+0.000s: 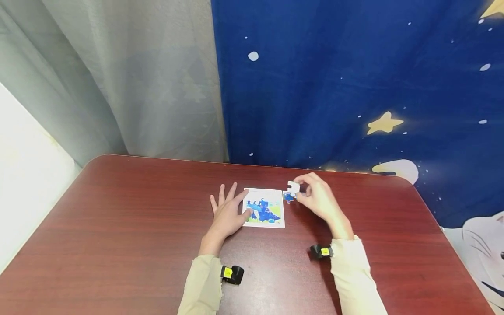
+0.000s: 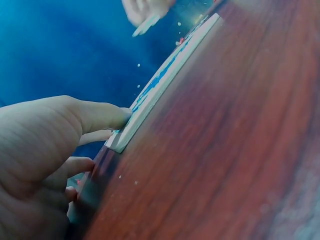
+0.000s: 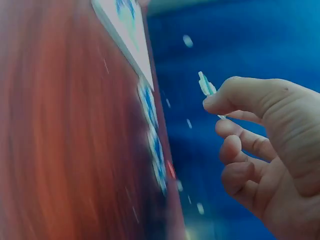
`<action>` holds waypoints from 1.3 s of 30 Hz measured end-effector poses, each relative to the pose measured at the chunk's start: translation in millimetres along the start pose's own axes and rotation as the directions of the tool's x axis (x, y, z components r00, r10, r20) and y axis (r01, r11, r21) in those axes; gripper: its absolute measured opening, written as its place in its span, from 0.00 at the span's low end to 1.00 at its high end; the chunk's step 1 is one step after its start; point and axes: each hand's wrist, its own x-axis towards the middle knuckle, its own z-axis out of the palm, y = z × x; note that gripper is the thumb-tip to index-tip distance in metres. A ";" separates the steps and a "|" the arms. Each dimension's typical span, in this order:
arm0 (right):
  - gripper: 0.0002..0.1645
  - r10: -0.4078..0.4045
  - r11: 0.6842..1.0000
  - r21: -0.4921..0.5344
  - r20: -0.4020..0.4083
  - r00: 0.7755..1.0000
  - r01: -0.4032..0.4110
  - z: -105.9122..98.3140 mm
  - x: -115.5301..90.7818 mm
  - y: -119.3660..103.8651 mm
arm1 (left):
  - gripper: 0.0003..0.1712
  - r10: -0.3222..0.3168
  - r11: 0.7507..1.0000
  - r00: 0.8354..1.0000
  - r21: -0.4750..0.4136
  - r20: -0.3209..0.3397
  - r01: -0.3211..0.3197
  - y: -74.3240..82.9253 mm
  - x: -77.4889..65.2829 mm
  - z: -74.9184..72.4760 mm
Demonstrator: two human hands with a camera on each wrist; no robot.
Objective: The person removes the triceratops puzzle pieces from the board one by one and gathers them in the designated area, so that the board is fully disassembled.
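Spread left hand (image 1: 228,216) touches white-framed square puzzle (image 1: 264,211) near far edge of wood-grained red desk (image 1: 118,236); right hand (image 1: 320,197) pinches white knobbed piece (image 1: 293,187).

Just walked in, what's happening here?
A person's left hand touches a square white-bordered puzzle board with a blue cartoon picture. The right hand pinches a small pale jigsaw piece, held above the reddish-brown wood-grain table. Blue-patterned jigsaw pieces lie just right of the board.

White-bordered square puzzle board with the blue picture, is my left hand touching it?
Touching. In the left wrist view, the left hand has its thumb tip on the puzzle board, with no gap visible.
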 end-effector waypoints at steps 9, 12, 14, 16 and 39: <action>0.20 0.158 0.987 -0.031 -0.009 0.987 -0.159 -36.1 -23.4 47.3 | 0.35 0.007 1.000 1.000 -0.002 0.001 -0.007 1.0 -0.4 -1.2; 0.19 0.220 0.975 -0.034 0.002 0.976 -0.220 -41.6 -27.3 55.5 | 0.35 0.008 1.000 1.000 -0.005 0.006 -0.008 1.3 -0.4 -2.2; 0.19 0.244 0.969 -0.031 0.019 0.970 -0.244 -42.6 -28.5 58.2 | 0.35 0.007 1.000 1.000 -0.007 0.008 -0.007 1.3 -0.5 -2.8; 0.19 0.253 0.967 -0.026 0.038 0.967 -0.252 -42.1 -28.5 59.4 | 0.35 0.004 1.000 1.000 -0.009 0.007 -0.004 1.2 -0.7 -3.2; 0.18 0.290 0.953 0.049 0.144 0.946 -0.300 -26.7 -28.2 60.4 | 0.35 -0.003 1.000 1.000 -0.007 0.014 0.003 0.5 1.6 -0.6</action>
